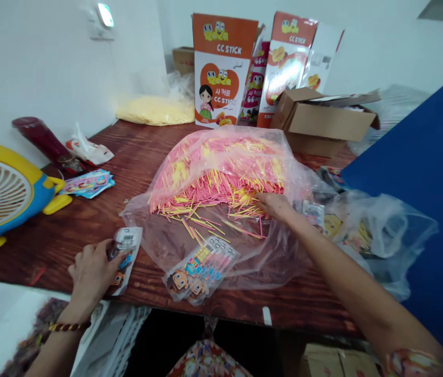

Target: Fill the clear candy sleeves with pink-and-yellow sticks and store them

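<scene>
My left hand (93, 269) is closed on a small printed plastic pouch (128, 262) at the table's front left, with the thumb across its face. My right hand (272, 205) reaches into a heap of thin pink and yellow sticks (221, 186). Its fingers are drawn together on some sticks at the heap's right side, and the fingertips are partly hidden. The heap lies in a large clear plastic bag (241, 139), spread open towards me. Several overlapping printed pouches (201, 269) lie on the bag's front edge, sticks showing in them.
A yellow and blue fan (1, 193) stands at left, near flat printed packets (88, 183), tissues (88, 149) and a dark red bottle (44, 139). Printed cartons (225, 68) and an open cardboard box (323, 123) stand behind. A blue panel (433, 157) borders the right, beside plastic bags (386, 230).
</scene>
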{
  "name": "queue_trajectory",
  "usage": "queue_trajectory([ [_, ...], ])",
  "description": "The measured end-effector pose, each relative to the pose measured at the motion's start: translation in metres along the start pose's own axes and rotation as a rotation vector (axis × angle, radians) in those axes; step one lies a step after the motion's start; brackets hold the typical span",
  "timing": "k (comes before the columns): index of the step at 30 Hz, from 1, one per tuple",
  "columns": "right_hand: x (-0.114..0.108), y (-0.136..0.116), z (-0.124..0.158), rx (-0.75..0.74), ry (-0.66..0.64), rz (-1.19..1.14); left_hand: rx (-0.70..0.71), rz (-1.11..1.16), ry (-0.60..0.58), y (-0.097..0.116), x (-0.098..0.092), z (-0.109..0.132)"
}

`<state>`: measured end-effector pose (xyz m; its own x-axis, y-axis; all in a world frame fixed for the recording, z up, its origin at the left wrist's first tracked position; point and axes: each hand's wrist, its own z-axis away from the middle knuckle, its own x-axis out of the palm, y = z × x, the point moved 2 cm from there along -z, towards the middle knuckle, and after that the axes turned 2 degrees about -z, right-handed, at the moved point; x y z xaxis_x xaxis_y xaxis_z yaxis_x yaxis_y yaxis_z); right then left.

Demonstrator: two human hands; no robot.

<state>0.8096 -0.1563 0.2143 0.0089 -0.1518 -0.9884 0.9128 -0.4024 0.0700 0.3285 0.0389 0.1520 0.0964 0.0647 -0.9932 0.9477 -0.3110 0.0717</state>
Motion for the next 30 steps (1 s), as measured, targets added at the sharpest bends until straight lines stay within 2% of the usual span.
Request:
queue_trajectory([
  [3,0.001,0.008,0.012,-0.025,-0.087,0.027,-0.011,0.0,-0.048,-0.005,0.005,-0.008],
  [6,0.006,0.009,0.019,-0.068,-0.099,0.103,-0.025,0.029,-0.063,-0.009,0.011,-0.015],
  [15,0.014,-0.006,0.014,-0.229,0.126,0.297,0.01,0.096,0.076,-0.01,0.018,-0.004],
  [22,0.027,-0.008,0.015,-0.198,0.213,0.265,0.014,0.116,0.07,-0.007,0.013,-0.002],
  [30,0.034,0.007,0.019,-0.184,0.256,0.131,0.044,0.131,0.09,-0.008,0.012,-0.001],
])
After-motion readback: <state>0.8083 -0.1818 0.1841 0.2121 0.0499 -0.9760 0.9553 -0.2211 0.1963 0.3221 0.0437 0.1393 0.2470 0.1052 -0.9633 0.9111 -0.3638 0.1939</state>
